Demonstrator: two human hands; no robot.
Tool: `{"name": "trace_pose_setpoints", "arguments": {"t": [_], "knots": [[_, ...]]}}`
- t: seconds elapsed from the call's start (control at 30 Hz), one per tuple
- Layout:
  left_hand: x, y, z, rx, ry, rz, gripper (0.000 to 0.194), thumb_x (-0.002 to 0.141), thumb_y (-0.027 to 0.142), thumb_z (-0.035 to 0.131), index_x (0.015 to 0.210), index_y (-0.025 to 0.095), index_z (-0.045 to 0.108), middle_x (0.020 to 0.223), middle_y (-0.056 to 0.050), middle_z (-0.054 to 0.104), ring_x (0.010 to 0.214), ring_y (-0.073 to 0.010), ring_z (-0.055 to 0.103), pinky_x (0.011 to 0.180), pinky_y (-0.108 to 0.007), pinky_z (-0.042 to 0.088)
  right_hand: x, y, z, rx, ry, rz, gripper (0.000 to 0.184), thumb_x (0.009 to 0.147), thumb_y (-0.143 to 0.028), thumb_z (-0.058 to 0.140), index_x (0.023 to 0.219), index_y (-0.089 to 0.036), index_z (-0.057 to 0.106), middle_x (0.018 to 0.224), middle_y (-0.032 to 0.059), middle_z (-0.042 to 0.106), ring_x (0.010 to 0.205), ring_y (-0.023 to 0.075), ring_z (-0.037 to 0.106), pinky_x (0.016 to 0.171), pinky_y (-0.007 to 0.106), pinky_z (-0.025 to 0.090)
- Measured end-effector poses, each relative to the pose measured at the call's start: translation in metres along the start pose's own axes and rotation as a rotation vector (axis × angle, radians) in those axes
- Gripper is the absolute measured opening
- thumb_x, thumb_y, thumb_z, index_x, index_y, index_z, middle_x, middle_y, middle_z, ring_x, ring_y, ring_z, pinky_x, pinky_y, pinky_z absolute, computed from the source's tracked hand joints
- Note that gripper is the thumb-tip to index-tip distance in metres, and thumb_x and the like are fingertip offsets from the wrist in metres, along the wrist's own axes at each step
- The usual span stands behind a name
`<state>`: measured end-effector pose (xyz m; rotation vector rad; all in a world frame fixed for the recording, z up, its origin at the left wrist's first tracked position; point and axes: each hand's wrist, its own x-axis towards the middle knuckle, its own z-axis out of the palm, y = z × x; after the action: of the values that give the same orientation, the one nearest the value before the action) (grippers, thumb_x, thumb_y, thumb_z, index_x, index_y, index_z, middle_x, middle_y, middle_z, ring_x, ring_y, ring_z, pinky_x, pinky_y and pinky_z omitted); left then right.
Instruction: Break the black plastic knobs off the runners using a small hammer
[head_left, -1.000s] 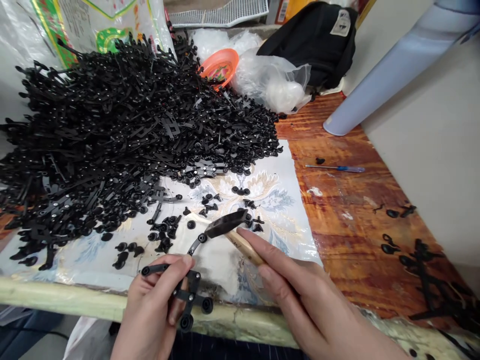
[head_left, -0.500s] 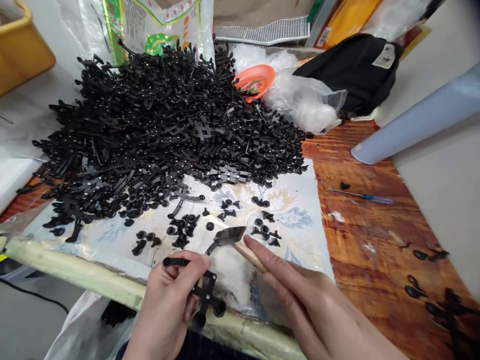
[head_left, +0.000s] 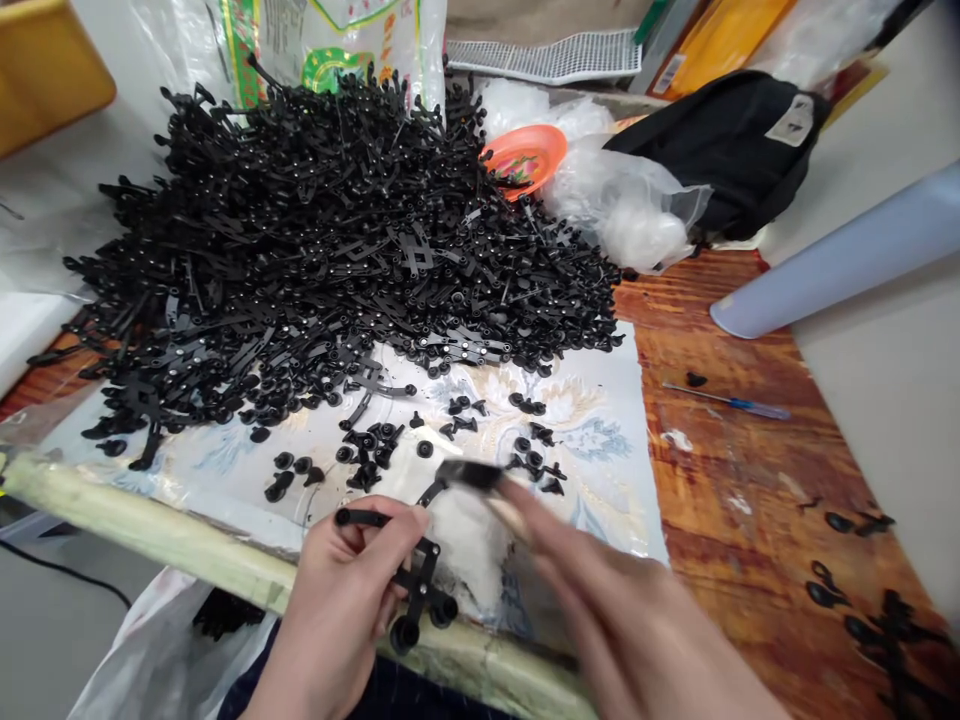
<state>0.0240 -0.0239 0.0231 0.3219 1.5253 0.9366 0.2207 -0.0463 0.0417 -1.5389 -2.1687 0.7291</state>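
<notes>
My left hand (head_left: 364, 570) pinches a black scissor-link bracket (head_left: 420, 580) with round knobs at its near end. One arm of the bracket reaches away under the hammer head. My right hand (head_left: 600, 580) is closed round the wooden handle of a small hammer (head_left: 472, 474), its index finger stretched along toward the dark head. The hammer and the right fingers are smeared by motion. Just beyond the bracket's far end, a round black knob (head_left: 424, 449) lies on the pale block (head_left: 472, 560). Small black knobs (head_left: 367, 450) lie in loose groups on both sides.
A large heap of black linkage parts (head_left: 322, 230) covers the back of the table. An orange dish (head_left: 534, 150), clear plastic bags (head_left: 637, 215) and a black bag (head_left: 720, 145) stand behind. At right lie a screwdriver (head_left: 739, 403) and a grey-blue tube (head_left: 832, 262).
The hammer head has turned and blurred near the bracket's far end, with my right hand moving along. My left hand keeps its hold on the bracket. The whole view has shifted slightly.
</notes>
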Motion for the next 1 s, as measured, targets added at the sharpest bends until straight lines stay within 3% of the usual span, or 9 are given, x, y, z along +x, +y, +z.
{"name": "trace_pose_setpoints", "arguments": {"t": [0.07, 0.17, 0.27, 0.33, 0.43, 0.5, 0.67, 0.83, 1.0], "knots": [[0.002, -0.001, -0.002, 0.011, -0.023, -0.013, 0.030, 0.060, 0.035, 0.083, 0.059, 0.016, 0.061, 0.043, 0.011, 0.035, 0.033, -0.0003, 0.026, 0.032, -0.011, 0.017, -0.001, 0.001, 0.002, 0.010, -0.079, 0.018, 0.054, 0.099, -0.019, 0.031, 0.152, -0.027, 0.030, 0.112, 0.0089, 0.073, 0.082, 0.0234, 0.075, 0.067, 0.034, 0.063], [0.004, -0.002, -0.004, 0.030, -0.039, -0.015, 0.032, 0.063, 0.037, 0.083, 0.059, 0.016, 0.060, 0.043, 0.012, 0.034, 0.033, 0.0001, 0.025, 0.032, -0.011, 0.016, -0.005, 0.002, 0.005, -0.003, -0.063, 0.016, 0.054, 0.099, -0.023, 0.033, 0.153, -0.029, 0.026, 0.128, 0.0102, 0.065, 0.100, 0.0262, 0.070, 0.074, 0.038, 0.062], [0.004, -0.002, -0.004, 0.040, -0.046, -0.003, 0.031, 0.063, 0.037, 0.083, 0.060, 0.015, 0.061, 0.043, 0.011, 0.035, 0.034, -0.0002, 0.025, 0.032, -0.012, 0.016, -0.005, 0.002, 0.008, 0.026, -0.050, 0.029, 0.056, 0.099, -0.023, 0.033, 0.153, -0.029, 0.024, 0.121, 0.0109, 0.069, 0.089, 0.0249, 0.073, 0.068, 0.037, 0.062], [0.003, -0.001, -0.003, 0.052, -0.053, -0.007, 0.030, 0.063, 0.038, 0.083, 0.062, 0.015, 0.062, 0.045, 0.011, 0.038, 0.034, -0.0005, 0.026, 0.033, -0.012, 0.017, -0.002, 0.003, 0.008, 0.089, -0.106, 0.071, 0.052, 0.100, -0.023, 0.031, 0.152, -0.028, 0.030, 0.116, 0.0103, 0.071, 0.084, 0.0240, 0.073, 0.068, 0.038, 0.061], [0.001, 0.002, -0.004, 0.094, -0.057, -0.023, 0.033, 0.060, 0.042, 0.084, 0.066, 0.015, 0.066, 0.048, 0.009, 0.043, 0.038, -0.0024, 0.033, 0.035, -0.012, 0.019, 0.005, 0.007, 0.002, 0.220, -0.127, 0.198, 0.045, 0.101, -0.032, 0.032, 0.146, -0.031, 0.042, 0.122, 0.0078, 0.068, 0.100, 0.0245, 0.069, 0.083, 0.040, 0.057], [-0.001, 0.004, -0.007, 0.125, -0.063, -0.025, 0.036, 0.058, 0.045, 0.085, 0.068, 0.015, 0.069, 0.048, 0.007, 0.046, 0.041, -0.0039, 0.035, 0.037, -0.013, 0.021, 0.008, 0.010, -0.004, 0.312, -0.107, 0.283, 0.044, 0.102, -0.039, 0.033, 0.144, -0.033, 0.044, 0.113, 0.0052, 0.071, 0.096, 0.0224, 0.069, 0.082, 0.037, 0.056], [-0.002, 0.009, -0.015, 0.170, -0.135, 0.021, 0.031, 0.061, 0.041, 0.085, 0.074, 0.016, 0.072, 0.052, 0.006, 0.049, 0.045, -0.0043, 0.032, 0.042, -0.015, 0.024, 0.004, 0.013, -0.006, 0.360, -0.129, 0.359, 0.048, 0.101, -0.047, 0.031, 0.144, -0.032, 0.044, 0.073, 0.0014, 0.064, 0.059, 0.0179, 0.059, 0.054, 0.028, 0.049], [0.003, 0.012, -0.021, 0.060, -0.109, -0.146, 0.028, 0.060, 0.039, 0.086, 0.064, 0.015, 0.071, 0.047, 0.004, 0.054, 0.041, -0.0048, 0.037, 0.040, -0.015, 0.027, 0.007, 0.010, -0.005, 0.466, -0.088, 0.385, 0.048, 0.099, -0.047, 0.036, 0.140, -0.026, 0.049, 0.064, -0.0024, 0.048, 0.058, 0.0165, 0.048, 0.053, 0.026, 0.040], [-0.002, 0.022, -0.016, 0.037, -0.122, -0.304, 0.030, 0.057, 0.040, 0.086, 0.065, 0.014, 0.072, 0.040, 0.006, 0.047, 0.037, -0.0052, 0.038, 0.040, -0.016, 0.030, 0.032, 0.008, -0.003, 0.701, -0.132, 0.404, 0.029, 0.087, -0.039, 0.056, 0.100, -0.015, 0.065, 0.064, -0.0057, 0.034, 0.056, 0.0113, 0.031, 0.049, 0.024, 0.027]]}}
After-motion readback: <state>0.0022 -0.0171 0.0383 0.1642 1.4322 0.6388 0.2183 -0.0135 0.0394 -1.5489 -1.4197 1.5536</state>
